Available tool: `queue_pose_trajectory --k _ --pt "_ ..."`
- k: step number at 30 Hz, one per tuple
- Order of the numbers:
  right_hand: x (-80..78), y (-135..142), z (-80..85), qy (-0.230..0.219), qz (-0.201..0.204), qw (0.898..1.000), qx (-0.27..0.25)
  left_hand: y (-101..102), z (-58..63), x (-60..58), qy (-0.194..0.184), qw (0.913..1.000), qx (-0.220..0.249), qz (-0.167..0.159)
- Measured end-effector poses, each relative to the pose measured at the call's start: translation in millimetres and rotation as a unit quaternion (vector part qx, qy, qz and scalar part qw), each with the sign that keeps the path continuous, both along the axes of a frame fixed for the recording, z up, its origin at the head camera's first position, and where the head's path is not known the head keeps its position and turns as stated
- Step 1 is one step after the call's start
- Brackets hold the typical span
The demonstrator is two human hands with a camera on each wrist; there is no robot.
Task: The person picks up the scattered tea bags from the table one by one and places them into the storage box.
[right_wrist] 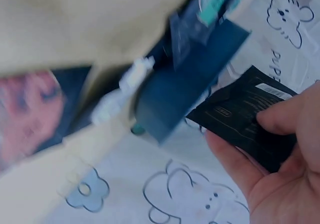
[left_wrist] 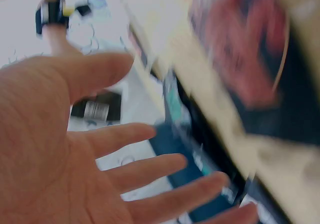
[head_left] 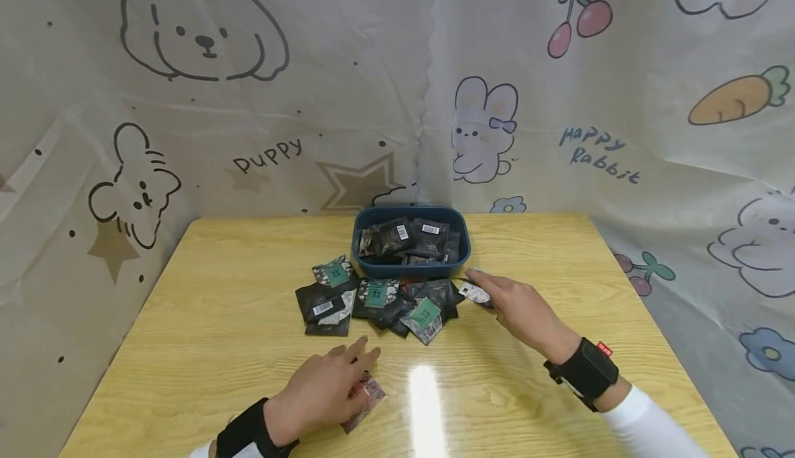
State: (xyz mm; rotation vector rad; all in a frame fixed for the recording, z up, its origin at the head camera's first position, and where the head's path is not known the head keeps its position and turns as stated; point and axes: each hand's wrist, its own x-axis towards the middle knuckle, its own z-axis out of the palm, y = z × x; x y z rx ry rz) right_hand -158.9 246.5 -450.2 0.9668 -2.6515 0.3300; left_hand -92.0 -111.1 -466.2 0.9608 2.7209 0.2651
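Note:
My right hand [head_left: 524, 310] pinches a flat black sachet [right_wrist: 245, 116] with a white barcode label, thumb on one face and fingers behind. In the head view that sachet shows a white patterned face, right of a pile of sachets [head_left: 375, 294]. My left hand [head_left: 326, 385] reaches over a pink-patterned sachet [head_left: 371, 394] lying on the table near the front. In the left wrist view its fingers [left_wrist: 155, 171] are spread and straight, with nothing held. That view blurs the pink sachet [left_wrist: 240, 49]; the hand partly covers it in the head view.
A dark blue basket [head_left: 412, 270] stands at the back of the wooden table [head_left: 217, 320], filled with black sachets [head_left: 428, 237]. The loose pile lies just in front of it, some sachets with green labels. A printed cloth [head_left: 373, 85] hangs behind the table.

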Motion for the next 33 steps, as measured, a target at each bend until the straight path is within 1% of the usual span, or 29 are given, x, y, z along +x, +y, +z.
queue_pose_trajectory --k 2,3,6,8,11,15,18,20,22,24,26,29,31,33 --pt "-12.9 0.2 8.3 0.016 0.004 1.0 -0.013 -0.9 -4.4 6.4 -0.04 0.9991 -0.015 0.0" --pt "-20.1 0.0 11.4 0.026 0.006 0.999 -0.017 -1.6 -6.8 9.4 -0.054 0.9983 -0.021 -0.003" --pt "-42.9 -3.1 18.1 0.048 0.008 0.998 -0.034 -2.7 -12.7 16.7 -0.077 0.9963 -0.034 -0.02" --pt "-57.8 -7.5 19.8 0.054 0.01 0.998 -0.039 -2.3 -15.9 20.0 -0.073 0.996 -0.041 -0.031" --pt "-80.1 -17.0 15.1 0.049 0.01 0.998 -0.038 -1.4 -21.0 23.3 -0.057 0.997 -0.039 -0.037" --pt "-105.3 -30.9 -0.2 0.034 0.013 0.999 -0.013 1.4 -26.7 24.7 -0.037 0.9979 -0.038 -0.038" --pt "-116.2 -37.7 -13.2 0.013 0.03 0.999 0.016 3.5 -28.0 24.2 -0.03 0.9979 -0.046 -0.034" --pt "-118.5 -39.9 -20.0 -0.015 0.047 0.998 0.031 4.2 -28.0 24.4 -0.033 0.9981 -0.043 -0.03" --pt "-117.4 -40.8 -24.8 -0.05 0.059 0.996 0.039 4.4 -27.2 24.1 -0.03 0.9983 -0.038 -0.032" --pt "-115.2 -41.4 -26.9 -0.086 0.059 0.994 0.037 3.8 -26.5 23.4 -0.022 0.9987 -0.029 -0.036" --pt "-112.5 -41.2 -27.0 -0.106 0.049 0.993 0.032 2.4 -24.7 20.9 -0.006 0.999 -0.02 -0.041" --pt "-107.6 -38.5 -24.6 -0.105 0.028 0.994 0.026 -0.8 -20.0 16.2 0.018 0.9989 0.009 -0.042" --pt "-101.8 -33.8 -23.1 -0.086 0.017 0.996 0.027 -3.0 -14.6 12.0 0.034 0.9981 0.03 -0.042" --pt "-92.4 -26.7 -21.4 -0.065 0.007 0.998 0.025 -5.0 -8.6 6.8 0.055 0.9966 0.046 -0.041"
